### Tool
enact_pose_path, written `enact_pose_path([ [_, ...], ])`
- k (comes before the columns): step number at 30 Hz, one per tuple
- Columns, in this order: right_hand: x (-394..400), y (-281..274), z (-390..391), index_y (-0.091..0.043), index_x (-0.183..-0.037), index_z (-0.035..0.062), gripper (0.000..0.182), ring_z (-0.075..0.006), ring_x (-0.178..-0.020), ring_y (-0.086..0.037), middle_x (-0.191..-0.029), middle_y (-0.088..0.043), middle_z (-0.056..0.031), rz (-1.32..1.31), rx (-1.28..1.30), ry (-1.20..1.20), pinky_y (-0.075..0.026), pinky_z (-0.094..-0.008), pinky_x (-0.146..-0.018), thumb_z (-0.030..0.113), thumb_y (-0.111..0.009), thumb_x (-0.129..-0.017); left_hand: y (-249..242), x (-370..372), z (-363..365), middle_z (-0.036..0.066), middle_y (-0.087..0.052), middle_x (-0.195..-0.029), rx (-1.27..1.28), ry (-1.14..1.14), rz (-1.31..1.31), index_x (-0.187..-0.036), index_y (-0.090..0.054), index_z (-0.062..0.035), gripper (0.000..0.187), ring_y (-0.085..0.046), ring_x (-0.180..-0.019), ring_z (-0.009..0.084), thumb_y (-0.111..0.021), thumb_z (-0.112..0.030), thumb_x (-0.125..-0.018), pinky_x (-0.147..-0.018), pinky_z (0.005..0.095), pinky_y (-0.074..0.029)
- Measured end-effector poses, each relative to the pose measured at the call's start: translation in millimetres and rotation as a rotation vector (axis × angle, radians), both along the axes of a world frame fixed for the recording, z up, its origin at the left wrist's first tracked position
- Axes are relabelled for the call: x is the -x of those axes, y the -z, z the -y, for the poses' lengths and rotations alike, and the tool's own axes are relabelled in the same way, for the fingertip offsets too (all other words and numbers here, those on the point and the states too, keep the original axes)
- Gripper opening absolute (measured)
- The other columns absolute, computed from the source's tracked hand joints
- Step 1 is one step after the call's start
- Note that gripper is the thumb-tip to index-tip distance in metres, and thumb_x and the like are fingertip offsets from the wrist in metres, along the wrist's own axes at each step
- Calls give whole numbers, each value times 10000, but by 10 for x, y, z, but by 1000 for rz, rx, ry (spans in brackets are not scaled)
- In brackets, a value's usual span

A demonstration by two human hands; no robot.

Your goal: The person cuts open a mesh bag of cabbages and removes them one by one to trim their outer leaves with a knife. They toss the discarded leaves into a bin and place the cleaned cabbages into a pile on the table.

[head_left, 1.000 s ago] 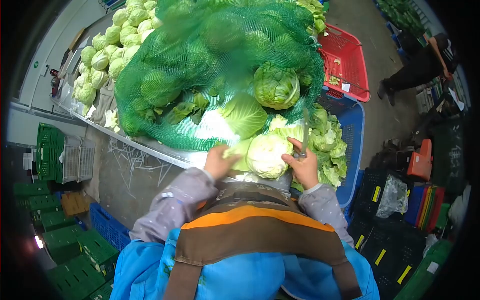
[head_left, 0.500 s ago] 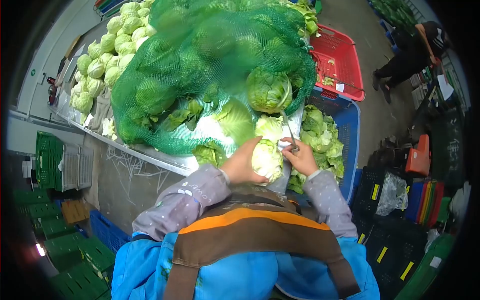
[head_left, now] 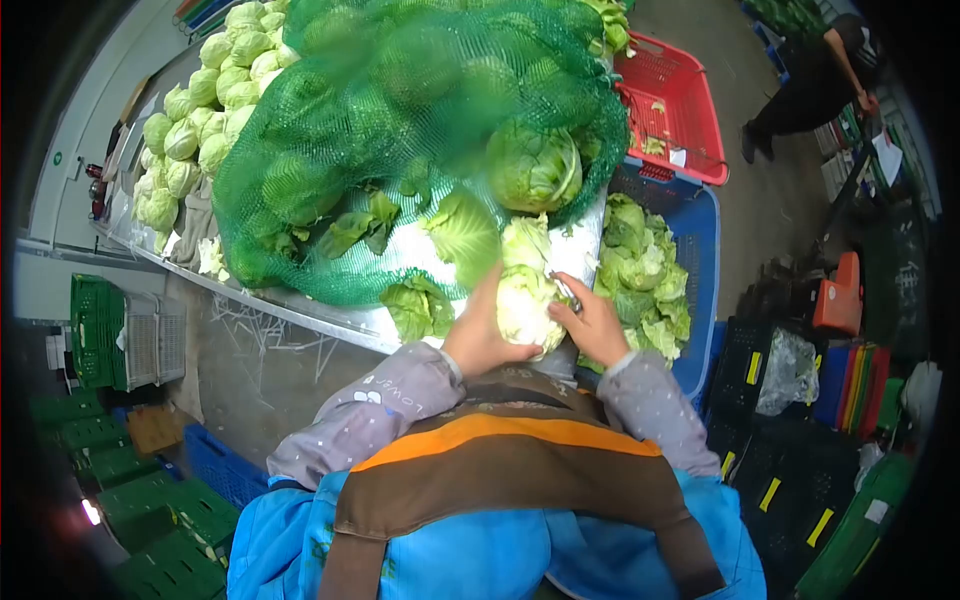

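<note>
Left hand [head_left: 482, 335] cupped the cabbage [head_left: 524, 305]; right hand [head_left: 590, 325] gripped a knife [head_left: 563, 290] at its 3 o'clock. Loose leaves [head_left: 418, 305] lay trimmed; the net sack [head_left: 400, 130] at 12 o'clock remained full.

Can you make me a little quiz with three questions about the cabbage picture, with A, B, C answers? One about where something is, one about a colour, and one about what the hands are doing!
1. Where is the blue crate of cut leaves?
A. To the person's right of the table
B. Under the green net
C. On the person's back

2. What colour is the basket beyond the blue crate?
A. Yellow
B. Red
C. White

3. What is the left hand doing?
A. Hanging at the side
B. Holding the cabbage
C. Pulling the net

Answers:
1 A, it stands by the table edge, next to the right hand.
2 B, its mesh walls are red.
3 B, its fingers wrap the pale head; the right hand touches the other side, with a thin blade showing by its fingers.
</note>
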State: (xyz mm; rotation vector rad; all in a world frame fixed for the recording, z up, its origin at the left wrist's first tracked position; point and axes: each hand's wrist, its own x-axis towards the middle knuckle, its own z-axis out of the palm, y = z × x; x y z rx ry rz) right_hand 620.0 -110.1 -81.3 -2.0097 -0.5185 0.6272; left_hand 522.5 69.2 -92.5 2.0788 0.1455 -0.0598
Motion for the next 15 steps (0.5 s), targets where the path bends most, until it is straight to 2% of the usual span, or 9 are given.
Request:
enact_pose_path([
  [1, -63, -70, -23, -582, -1154, -10, 492, -270, -923, -645, -955, -659, -194, 112, 144, -112, -481, -349, -814, 351, -659, -828, -24, 6, 17, 287, -315, -1365, -30, -4, -35, -1416, -99, 68, 1165, -364, -1277, 351, -847, -297, -601, -1055, 381, -324],
  [2, -122, 32, -31, -619, -1135, 18, 455, -83, -510, -477, -581, -569, -39, 191, 68, -116, -397, -251, -509, 327, -693, -808, -23, 11, 16, 287, -315, -1365, -30, -2, -34, -1416, -99, 68, 1165, -364, -1277, 351, -847, -297, -601, -1055, 381, -324],
  [3, -183, 176, -57, -619, -1135, 18, 455, -83, -510, -477, -581, -569, -39, 193, 68, -115, -397, -251, -509, 327, -693, -808, -21, 20, 1, 288, -334, -1355, 30, -20, -38, -1408, -127, 72, 1153, -372, -1271, 362, -848, -298, -587, -1051, 377, -326],
  [5, -293, 343, -138, -666, -1000, 4, 433, -278, -706, -644, -834, -680, -171, -137, -119, -48, -496, -348, -696, 355, -725, -753, 7, 27, -38, 289, -353, -1344, 84, -39, -31, -1399, -154, 77, 1143, -381, -1265, 373, -848, -298, -572, -1048, 374, -328],
  [7, -321, 451, -224, -683, -912, 7, 379, -293, -593, -606, -770, -677, -160, -33, -132, 14, -485, -354, -615, 348, -717, -753, 84, 53, -63, 293, -378, -1330, 242, -75, -1, -1402, -146, 76, 1150, -416, -1246, 363, -846, -309, -575, -1031, 372, -351],
  [9, -434, 783, -244, -687, -791, 18, 316, -316, -603, -609, -743, -662, -163, 160, 148, 210, -475, -366, -600, 334, -690, -773, 36, 157, -41, 281, -385, -1327, 134, -32, 12, -1411, -110, 74, 1169, -420, -1244, 346, -847, -311, -589, -1034, 372, -349],
  [11, -307, 600, -171, -668, -875, 36, 331, -352, -627, -610, -719, -644, -177, 231, 166, 236, -472, -388, -598, 356, -672, -791, 10, 177, -64, 269, -393, -1324, 25, -2, 19, -1420, -75, 72, 1190, -425, -1241, 329, -848, -312, -602, -1037, 372, -347],
  [13, -129, 252, -58, -588, -1121, 66, 418, -380, -649, -614, -717, -633, -200, 574, 124, 302, -476, -425, -610, 372, -619, -838, 22, 152, -46, 279, -404, -1313, 43, -82, 40, -1408, -108, 88, 1182, -434, -1233, 328, -854, -329, -591, -1026, 372, -358],
  [15, 113, -76, 68, -508, -1215, 76, 461, -387, -641, -612, -718, -631, -206, 430, 149, 204, -474, -439, -598, 368, -579, -865, -54, 71, 44, 289, -397, -1310, 100, -171, -18, -1399, -127, 94, 1170, -428, -1231, 342, -853, -338, -589, -1022, 378, -361],
])
